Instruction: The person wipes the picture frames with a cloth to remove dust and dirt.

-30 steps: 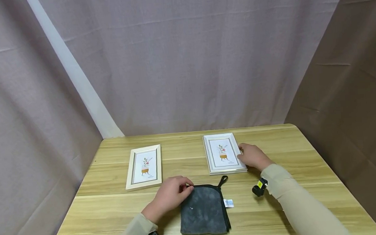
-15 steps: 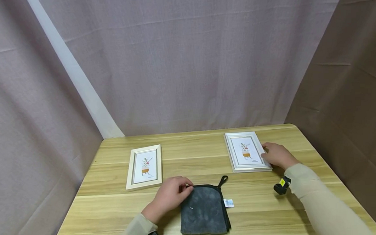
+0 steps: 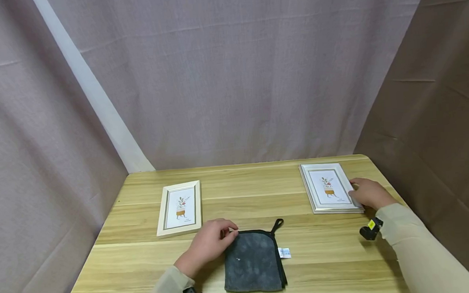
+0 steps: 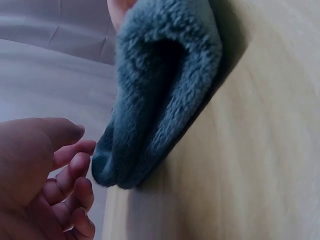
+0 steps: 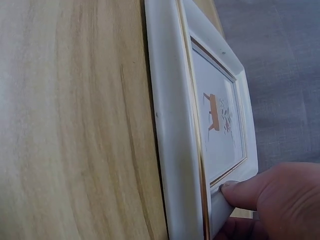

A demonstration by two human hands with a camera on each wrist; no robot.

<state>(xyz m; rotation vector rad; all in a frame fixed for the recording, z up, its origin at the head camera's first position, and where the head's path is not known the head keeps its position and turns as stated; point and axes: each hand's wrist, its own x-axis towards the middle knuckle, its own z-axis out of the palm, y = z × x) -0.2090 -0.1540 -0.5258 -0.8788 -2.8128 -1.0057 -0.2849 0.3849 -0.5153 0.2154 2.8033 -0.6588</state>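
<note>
In the head view, a white picture frame (image 3: pixel 330 188) with a potted-plant print lies face up at the back right of the table. My right hand (image 3: pixel 372 193) grips its right edge. The right wrist view shows the thumb (image 5: pixel 245 194) on the frame's face and other fingers lower, partly hidden. A folded dark grey cloth (image 3: pixel 254 261) with a black hanging loop and a white tag lies front and centre. My left hand (image 3: pixel 210 241) is at its upper left corner, and the left wrist view shows loosely bent fingers (image 4: pixel 65 185) beside the plush cloth's folded edge.
A cream picture frame (image 3: pixel 199 208) with a similar print lies face up at the left of the wooden table (image 3: pixel 245 199). Grey-mauve curtains (image 3: pixel 231 84) hang behind, and a brown one (image 3: pixel 436 118) hangs along the right side.
My right hand has slid the white picture frame to the right along the back of the table. My left hand, the cloth and the cream frame stay almost where they were.
</note>
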